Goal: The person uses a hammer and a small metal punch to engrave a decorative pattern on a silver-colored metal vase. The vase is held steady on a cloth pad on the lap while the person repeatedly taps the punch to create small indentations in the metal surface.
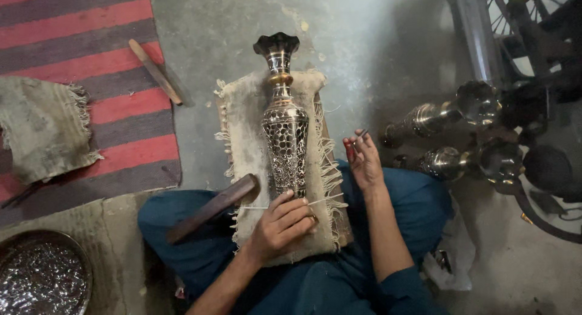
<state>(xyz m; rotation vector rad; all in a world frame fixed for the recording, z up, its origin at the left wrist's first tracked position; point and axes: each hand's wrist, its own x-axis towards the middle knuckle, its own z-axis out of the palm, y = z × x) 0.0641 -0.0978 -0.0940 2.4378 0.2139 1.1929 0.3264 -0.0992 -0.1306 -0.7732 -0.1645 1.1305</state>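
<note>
Striped red rug (91,60) spreads left; burlap pad (254,127) on the lap carries a tall pierced metal vase (285,139). Left hand (282,224) clamps its base; right hand (364,160) pinches a thin tool (360,134). Wooden mallet (212,207) rests beside.

Engraved metal vase (285,130) lies lengthwise on fringed cloth; mouth pointing away.

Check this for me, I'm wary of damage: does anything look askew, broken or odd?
Nothing stands out. The engraved vase lies flat on the frayed cloth pad, steadied at its base by the left hand; no dents or breaks show.
</note>
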